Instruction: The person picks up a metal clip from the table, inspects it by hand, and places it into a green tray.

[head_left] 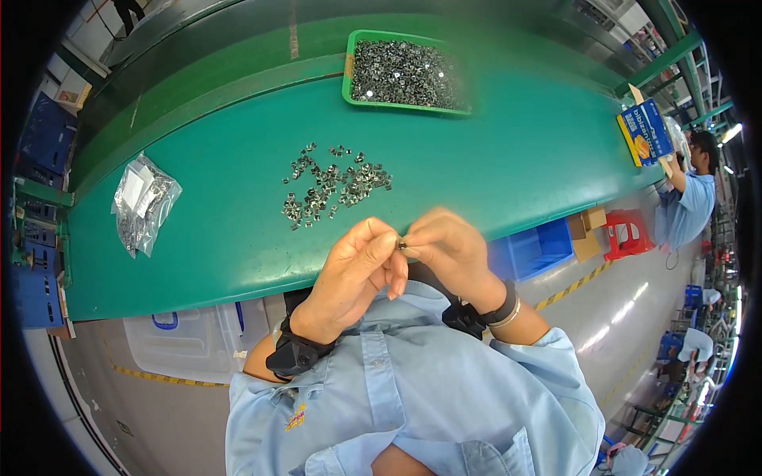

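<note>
Fingertips of both hands met over the edge of a green workbench (492,159), the left hand (353,274) and right hand (448,250) pinched together on one small metal part (402,245), held up close, apparently for a better look or fit. More such parts lay in a loose scatter (333,189) on the bench just beyond the hands, within easy reach. A green tray (347,75) heaped with the same pieces sat farther back, and a clear plastic bag (143,202) of them lay off to the left. Another worker in blue (686,202) stood at the bench's far right end.
</note>
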